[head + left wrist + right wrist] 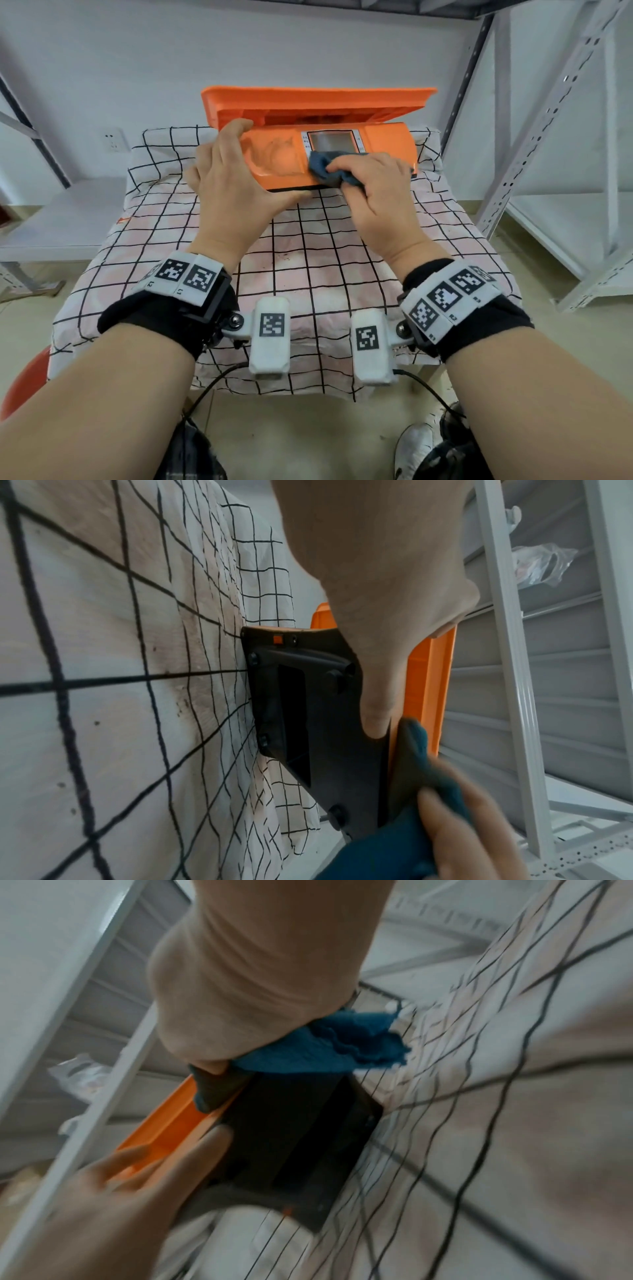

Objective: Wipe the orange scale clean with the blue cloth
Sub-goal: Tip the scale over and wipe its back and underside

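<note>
Wiping in progress: orange plastic scale point(342, 150), hinged lid up, at the far edge of the checked-cloth surface point(308, 260).

My right hand point(373, 185) pinches the bunched blue cloth point(329, 168) just below the grey display; my left hand point(233, 174), fingers spread, braces the scale's left end. Next, I judge, strokes across the remaining panel. Only the wrist views show the black underside.

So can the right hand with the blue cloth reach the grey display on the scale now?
Probably yes. The right hand holds the blue cloth just below the display, the lid is raised, and nothing lies between.
</note>
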A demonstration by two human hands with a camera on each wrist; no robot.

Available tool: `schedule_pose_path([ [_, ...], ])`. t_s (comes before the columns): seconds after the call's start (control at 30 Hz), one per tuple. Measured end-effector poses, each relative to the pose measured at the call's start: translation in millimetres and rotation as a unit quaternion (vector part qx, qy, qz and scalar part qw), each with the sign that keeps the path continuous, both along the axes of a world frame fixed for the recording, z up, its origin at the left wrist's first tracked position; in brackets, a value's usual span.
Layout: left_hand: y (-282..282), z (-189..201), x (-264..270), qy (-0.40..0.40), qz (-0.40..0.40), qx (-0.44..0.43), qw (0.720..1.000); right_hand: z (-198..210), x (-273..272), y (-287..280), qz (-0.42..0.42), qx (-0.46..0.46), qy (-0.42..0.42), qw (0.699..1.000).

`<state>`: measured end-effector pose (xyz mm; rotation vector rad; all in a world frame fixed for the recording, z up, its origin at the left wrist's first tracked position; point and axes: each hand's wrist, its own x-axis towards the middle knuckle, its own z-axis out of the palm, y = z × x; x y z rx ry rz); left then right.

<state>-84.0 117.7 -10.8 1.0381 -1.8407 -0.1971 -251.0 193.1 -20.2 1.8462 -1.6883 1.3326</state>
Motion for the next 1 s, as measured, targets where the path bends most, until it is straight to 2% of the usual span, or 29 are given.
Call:
schedule_pose_path([
  [0.13, 0, 0, -1, -0.007, -0.004, -0.006, 1.000, -5, -31, 8, -0.141, -0.027, -0.042, 0.989],
  [0.2, 2, 0, -3, -0.013, -0.006, -0.016, 1.000, -5, -37, 2, -0.180, -0.014, -0.090, 0.980],
  [0.3, 4, 0, -6, -0.014, -0.004, -0.021, 1.000, 6, -29, -16, -0.156, -0.015, -0.133, 0.979],
  [0.47, 1, -1, -3, -0.015, 0.004, -0.019, 1.000, 19, 14, -30, -0.051, 0.046, -0.062, 0.996],
  [0.6, -1, 1, 3, -0.011, 0.009, -0.008, 1.000, 7, 14, -18, 0.041, 0.004, -0.004, 0.999],
  [0.7, 1, 3, 4, -0.014, -0.001, -0.004, 1.000, -4, -14, -9, 0.018, -0.047, 0.022, 0.998],
  [0.83, 3, 3, 1, -0.023, -0.005, -0.019, 1.000, -3, -46, -10, -0.087, -0.053, -0.063, 0.993],
  [0.93, 4, 2, -1, -0.027, -0.005, -0.023, 0.999, 6, -47, -15, -0.106, -0.024, -0.189, 0.976],
  [1.0, 5, 2, -1, -0.026, -0.005, -0.024, 0.999, 10, -39, -19, -0.113, -0.018, -0.199, 0.973],
])
